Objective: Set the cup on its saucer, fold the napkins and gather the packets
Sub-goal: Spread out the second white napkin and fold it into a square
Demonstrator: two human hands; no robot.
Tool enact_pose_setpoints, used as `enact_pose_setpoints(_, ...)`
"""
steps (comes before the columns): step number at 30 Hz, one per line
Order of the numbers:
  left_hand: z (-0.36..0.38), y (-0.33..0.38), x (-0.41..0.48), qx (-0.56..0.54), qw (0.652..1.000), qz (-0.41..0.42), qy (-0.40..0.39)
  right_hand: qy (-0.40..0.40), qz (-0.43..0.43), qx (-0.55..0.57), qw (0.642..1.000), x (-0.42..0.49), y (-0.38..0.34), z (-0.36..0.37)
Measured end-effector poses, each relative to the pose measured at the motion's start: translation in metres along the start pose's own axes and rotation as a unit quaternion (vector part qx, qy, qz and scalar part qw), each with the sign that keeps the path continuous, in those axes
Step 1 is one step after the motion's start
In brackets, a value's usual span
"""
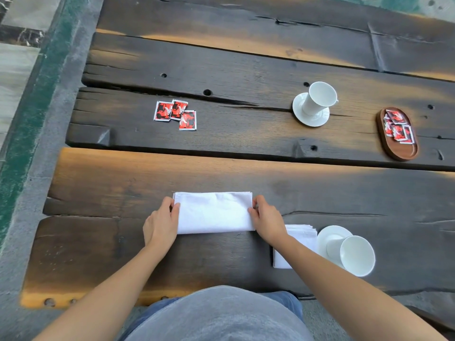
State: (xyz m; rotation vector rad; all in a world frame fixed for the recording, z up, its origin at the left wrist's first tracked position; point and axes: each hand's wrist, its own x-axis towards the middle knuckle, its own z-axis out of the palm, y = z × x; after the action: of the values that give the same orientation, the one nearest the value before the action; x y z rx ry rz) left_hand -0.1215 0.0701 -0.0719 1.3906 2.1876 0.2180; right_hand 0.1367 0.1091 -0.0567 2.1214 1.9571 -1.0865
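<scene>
A white napkin [214, 212] lies folded into a wide rectangle on the near plank. My left hand [161, 223] pinches its left edge and my right hand [267, 219] pinches its right edge. A stack of folded napkins [301, 238] sits just right of my right forearm. Beside it a white cup [354, 253] stands on its saucer [331, 233]. Farther back another white cup [318, 97] stands on a saucer [311, 118]. Three red packets [176, 114] lie loose at the back left. An oval wooden tray [403, 150] at the right holds several red packets [396, 126].
The table is made of dark, rough wooden planks [246, 75] with gaps and bolt holes between them. Its left end drops off to a grey and green floor [29, 119].
</scene>
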Motion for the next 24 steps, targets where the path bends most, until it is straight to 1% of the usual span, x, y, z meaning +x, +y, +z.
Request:
enact_pose_setpoints(6, -0.002, 0.003, 0.005, 0.023, 0.999, -0.019, -0.010, -0.002, 0.011, -0.004, 1.000, 0.003, -0.003, 0.000)
enact_pose_setpoints(10, 0.000, 0.001, 0.006, 0.023, 0.999, -0.023, -0.020, 0.003, 0.019, 0.027, 0.999, 0.002, -0.004, -0.001)
enact_pose_setpoints(15, -0.002, -0.013, 0.002, -0.070, 0.997, -0.030, -0.022, 0.023, 0.010, 0.075, 0.997, -0.006, -0.001, 0.000)
enact_pose_setpoints(17, -0.006, -0.014, -0.002, -0.096, 0.995, -0.029, -0.012, 0.046, 0.007, 0.093, 0.995, -0.011, 0.000, 0.001)
enact_pose_setpoints(19, -0.012, -0.013, -0.008, -0.086, 0.996, 0.007, 0.031, 0.104, -0.011, 0.069, 0.992, -0.016, -0.001, 0.000)
enact_pose_setpoints(21, -0.015, -0.010, -0.015, -0.009, 0.993, 0.086, 0.086, 0.150, -0.072, -0.004, 0.986, -0.022, -0.008, 0.000)
enact_pose_setpoints(23, -0.011, -0.004, -0.022, 0.100, 0.971, 0.193, 0.104, 0.145, -0.173, -0.096, 0.969, -0.027, -0.022, 0.005)
enact_pose_setpoints(24, -0.007, 0.000, -0.026, 0.145, 0.956, 0.239, 0.092, 0.125, -0.224, -0.136, 0.957, -0.029, -0.031, 0.011)
